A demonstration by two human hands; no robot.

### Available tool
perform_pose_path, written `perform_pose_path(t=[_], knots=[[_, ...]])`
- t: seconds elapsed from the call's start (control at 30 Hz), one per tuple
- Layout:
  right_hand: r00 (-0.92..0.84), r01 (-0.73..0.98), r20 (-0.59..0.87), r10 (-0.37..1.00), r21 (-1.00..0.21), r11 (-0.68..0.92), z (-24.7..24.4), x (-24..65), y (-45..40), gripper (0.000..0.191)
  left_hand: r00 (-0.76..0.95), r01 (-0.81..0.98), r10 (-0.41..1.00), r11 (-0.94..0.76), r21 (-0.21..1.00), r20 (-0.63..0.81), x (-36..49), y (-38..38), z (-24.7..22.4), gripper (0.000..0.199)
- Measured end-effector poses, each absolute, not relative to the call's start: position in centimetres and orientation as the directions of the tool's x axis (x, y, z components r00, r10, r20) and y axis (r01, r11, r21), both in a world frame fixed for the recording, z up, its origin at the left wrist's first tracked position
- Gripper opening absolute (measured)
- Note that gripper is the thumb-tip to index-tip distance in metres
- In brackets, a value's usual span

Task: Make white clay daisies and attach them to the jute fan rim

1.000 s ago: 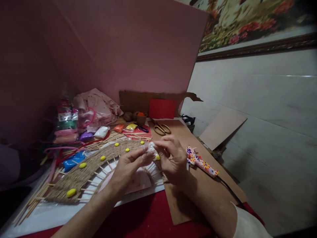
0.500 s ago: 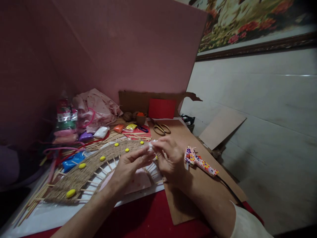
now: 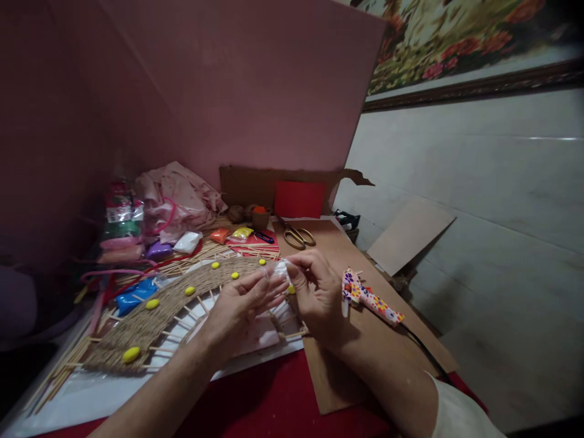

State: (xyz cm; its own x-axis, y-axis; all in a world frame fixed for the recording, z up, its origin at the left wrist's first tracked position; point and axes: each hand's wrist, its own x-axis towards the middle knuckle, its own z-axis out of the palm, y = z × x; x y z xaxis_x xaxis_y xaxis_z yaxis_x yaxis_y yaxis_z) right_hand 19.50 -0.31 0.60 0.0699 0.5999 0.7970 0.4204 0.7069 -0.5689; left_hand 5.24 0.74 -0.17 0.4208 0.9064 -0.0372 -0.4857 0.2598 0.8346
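My right hand (image 3: 319,292) pinches a small white, crinkled plastic-looking piece (image 3: 281,269) between thumb and fingers; its exact kind is not clear. Facing it, my left hand (image 3: 244,298) is palm inward with its fingers stretched and slightly apart, close to that white piece. Both hands hover over a fan-shaped panel (image 3: 177,310) of woven brown twine on wooden sticks. Yellow oval buttons (image 3: 152,304) dot the woven band. Under my left hand, part of a pale pink piece (image 3: 262,334) shows at the panel's inner side.
A flower-patterned glue gun (image 3: 371,298) with a cord lies on brown board (image 3: 328,383) at the right. Behind are gold-handled scissors (image 3: 298,236), a blue cutter (image 3: 263,236), a red card (image 3: 300,199) and colourful clay packets (image 3: 188,243). Loose sticks (image 3: 59,377) lie at left.
My hands have drawn slightly apart, and more of the white piece shows at my right fingertips. The fingers of my left hand have opened out.
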Motion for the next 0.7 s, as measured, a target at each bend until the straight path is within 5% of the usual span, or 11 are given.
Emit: perform_pose_path(t=[0.1,0.27,0.4,0.57,0.7], knots=[[-0.077,0.351,0.756,0.65,-0.59,0.727,0.7,19.3,-0.3,0.01,0.434,-0.456,0.901,0.197,0.868,0.023,5.2,0.7,-0.2,0.033],[0.139,0.434,0.795,0.59,-0.584,0.686,1.0,19.9,0.0,0.008,0.349,-0.269,0.934,0.023,0.963,0.076,5.1,0.6,0.0,0.03],[0.085,0.489,0.852,0.517,-0.487,0.723,0.6,20.1,-0.1,0.019,0.261,-0.117,0.934,-0.221,0.968,0.244,5.0,0.7,-0.3,0.023],[-0.152,0.523,0.861,0.485,-0.346,0.779,0.0,19.8,-0.3,0.025,0.261,0.191,0.756,-0.65,0.736,0.6,4.4,1.2,-1.3,0.017],[0.031,0.561,0.901,0.433,-0.374,0.738,0.4,19.9,-0.4,0.022,0.324,0.36,0.617,-0.782,0.51,0.717,4.2,1.2,-1.2,0.024]])
